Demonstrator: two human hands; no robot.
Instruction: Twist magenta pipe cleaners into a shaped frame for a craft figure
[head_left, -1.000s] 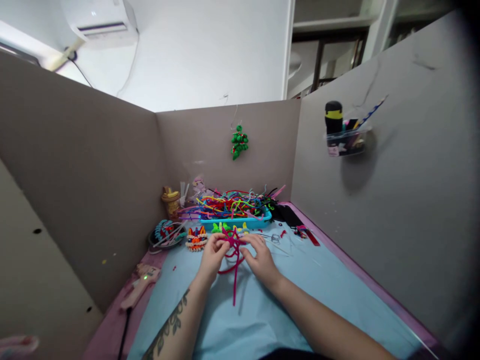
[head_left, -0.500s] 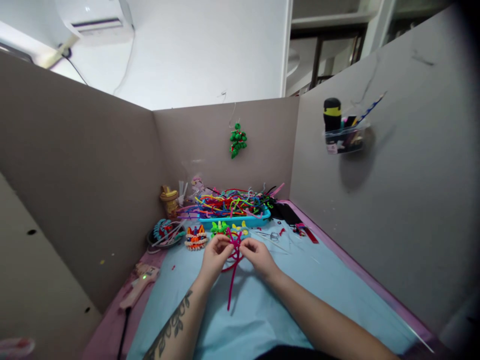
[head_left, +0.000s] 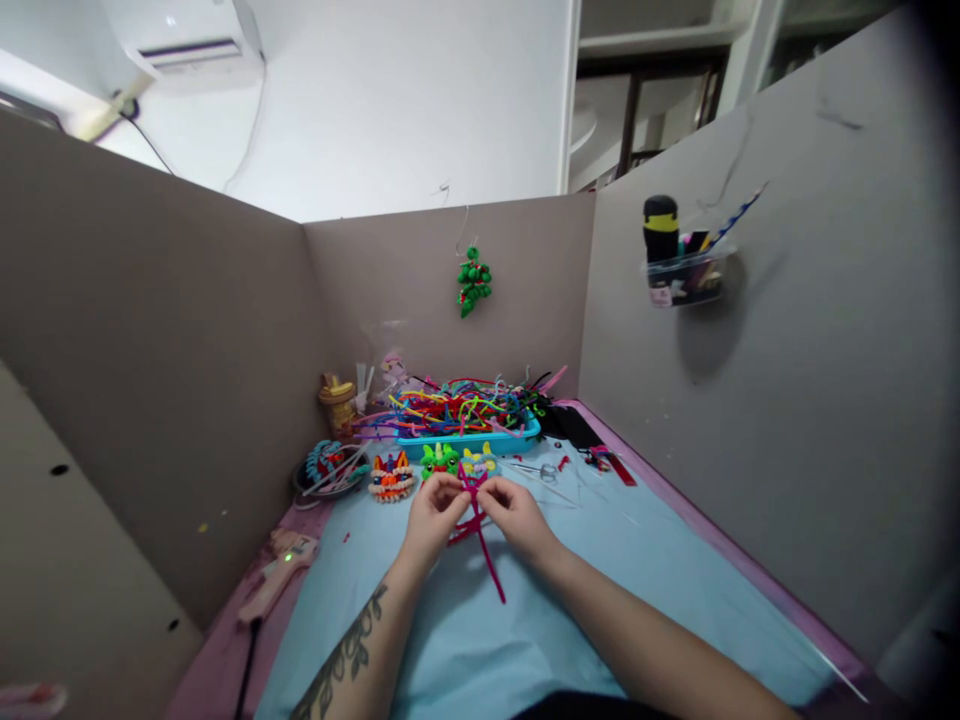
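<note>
Between my two hands is a magenta pipe cleaner piece (head_left: 478, 522), bent into crossing loops, with one long straight end hanging down toward me and to the right. My left hand (head_left: 439, 510) pinches it from the left with thumb and forefinger. From the other side my right hand (head_left: 514, 510) pinches it too, the fingertips of both hands almost meeting. Just behind the hands stand a green figure (head_left: 440, 459) and a yellow and blue figure (head_left: 478, 461), both partly covered. An orange and cream figure (head_left: 391, 478) sits left of them.
A blue tray (head_left: 469, 443) heaped with colourful pipe cleaners lies at the back. Scissors (head_left: 547, 472) rest to the right. On the left are a dark bowl (head_left: 337, 486) and a glue gun (head_left: 279, 578) with a green light. Grey panels (head_left: 450, 340) enclose the table.
The magenta piece has turned in my fingers. Its long end swung from lower left to lower right. Both hands stay nearly in place.
</note>
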